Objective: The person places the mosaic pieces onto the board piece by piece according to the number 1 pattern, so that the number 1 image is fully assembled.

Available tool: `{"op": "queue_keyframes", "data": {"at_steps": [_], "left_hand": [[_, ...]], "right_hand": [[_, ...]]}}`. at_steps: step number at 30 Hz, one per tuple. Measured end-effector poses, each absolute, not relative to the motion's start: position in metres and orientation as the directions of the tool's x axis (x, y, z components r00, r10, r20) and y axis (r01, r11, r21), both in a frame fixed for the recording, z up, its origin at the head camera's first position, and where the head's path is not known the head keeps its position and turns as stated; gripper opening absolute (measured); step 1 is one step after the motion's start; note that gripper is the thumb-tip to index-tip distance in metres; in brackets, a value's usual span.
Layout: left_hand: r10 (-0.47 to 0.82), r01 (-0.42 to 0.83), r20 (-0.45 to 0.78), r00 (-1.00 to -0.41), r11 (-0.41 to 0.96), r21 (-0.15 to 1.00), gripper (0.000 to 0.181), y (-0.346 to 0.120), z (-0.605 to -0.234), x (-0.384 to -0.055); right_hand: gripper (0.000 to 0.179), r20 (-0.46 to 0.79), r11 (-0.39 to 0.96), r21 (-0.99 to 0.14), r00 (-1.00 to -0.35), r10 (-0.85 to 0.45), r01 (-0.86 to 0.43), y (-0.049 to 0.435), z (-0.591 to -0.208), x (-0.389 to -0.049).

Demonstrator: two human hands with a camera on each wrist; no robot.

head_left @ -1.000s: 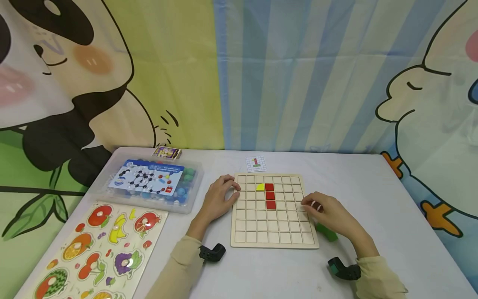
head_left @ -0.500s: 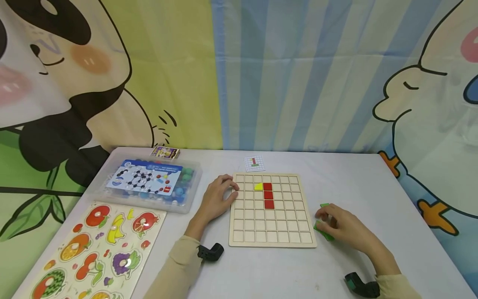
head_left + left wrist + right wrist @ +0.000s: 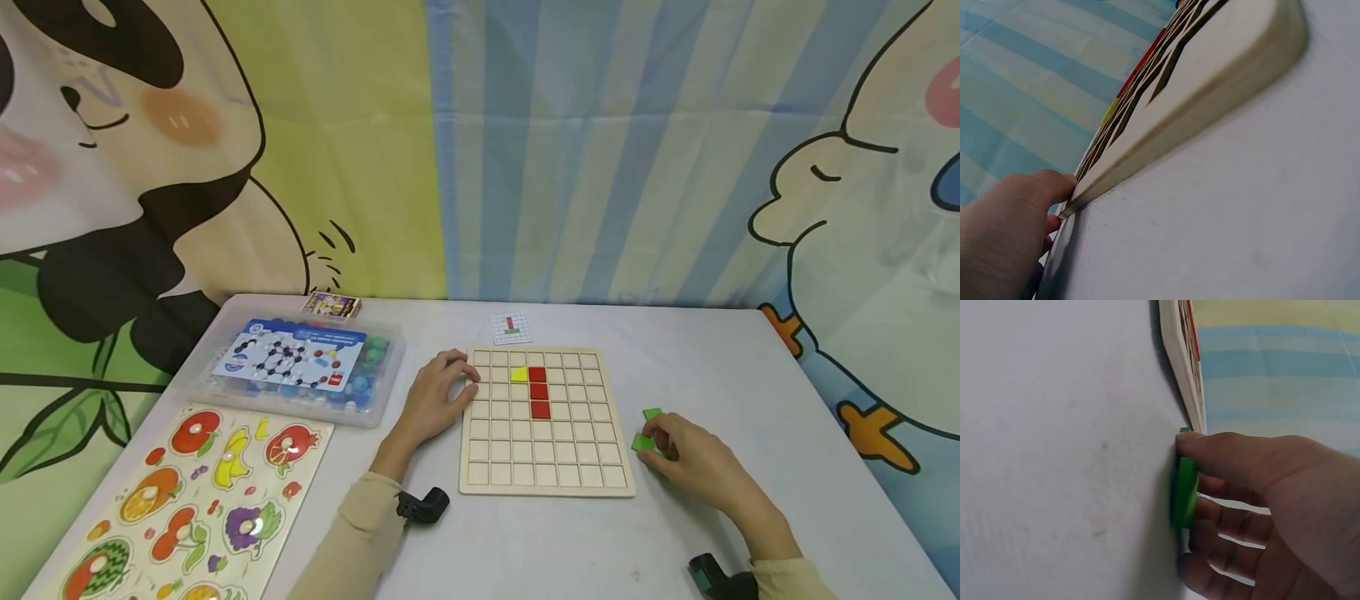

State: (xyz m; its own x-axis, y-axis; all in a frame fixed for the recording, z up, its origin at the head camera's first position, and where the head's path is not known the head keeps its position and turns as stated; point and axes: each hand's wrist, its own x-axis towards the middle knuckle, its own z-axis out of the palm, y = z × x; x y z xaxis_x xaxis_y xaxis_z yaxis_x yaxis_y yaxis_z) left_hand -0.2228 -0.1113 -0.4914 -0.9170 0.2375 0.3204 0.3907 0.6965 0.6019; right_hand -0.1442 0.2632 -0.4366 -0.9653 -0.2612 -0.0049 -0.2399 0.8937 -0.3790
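A wooden grid board (image 3: 579, 454) lies on the table, with a yellow quarter-round-looking tile (image 3: 519, 375) and a column of red tiles (image 3: 538, 392) in its cells. My left hand (image 3: 435, 396) holds the board's left edge; in the left wrist view its thumb (image 3: 1054, 184) is on top and the other fingertips are low beside the edge. Right of the board, my right hand (image 3: 693, 458) has thumb and fingertips on a green tile (image 3: 642, 442). Another green tile (image 3: 652, 412) shows just beyond the fingers. In the right wrist view green pieces (image 3: 1184, 497) partly hide behind the thumb.
A small pattern card (image 3: 511, 327) lies behind the board. At left stand a clear plastic box (image 3: 382, 392) of coloured balls, a small patterned box (image 3: 332, 305) and a fruit puzzle board (image 3: 255, 467). A printed curtain (image 3: 600, 167) hangs behind the table.
My right hand has moved right, off the board's right edge, and down to the green tiles, which now show apart at its fingertips. My left hand has stayed on the board.
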Motion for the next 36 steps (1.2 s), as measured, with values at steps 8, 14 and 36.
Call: {"op": "queue_keyframes", "data": {"at_steps": [8,14,36], "left_hand": [[0.243,0.396,0.323,-0.915,0.694,0.601,0.008,-0.110,-0.489,-0.221],[0.244,0.401,0.327,-0.913,0.691,0.602,0.008,-0.110,-0.489,-0.220],[0.246,0.413,0.342,-0.907,0.681,0.604,0.008,-0.111,-0.489,-0.221]], "right_hand": [[0.026,0.058,0.896,-0.366,-0.968,-0.246,-0.249,0.269,-0.443,-0.154],[0.029,0.090,0.880,-0.397,-0.965,-0.246,-0.262,0.270,-0.444,-0.157],[0.023,0.130,0.796,-0.515,-0.947,-0.294,-0.318,0.224,-0.440,-0.166]]}}
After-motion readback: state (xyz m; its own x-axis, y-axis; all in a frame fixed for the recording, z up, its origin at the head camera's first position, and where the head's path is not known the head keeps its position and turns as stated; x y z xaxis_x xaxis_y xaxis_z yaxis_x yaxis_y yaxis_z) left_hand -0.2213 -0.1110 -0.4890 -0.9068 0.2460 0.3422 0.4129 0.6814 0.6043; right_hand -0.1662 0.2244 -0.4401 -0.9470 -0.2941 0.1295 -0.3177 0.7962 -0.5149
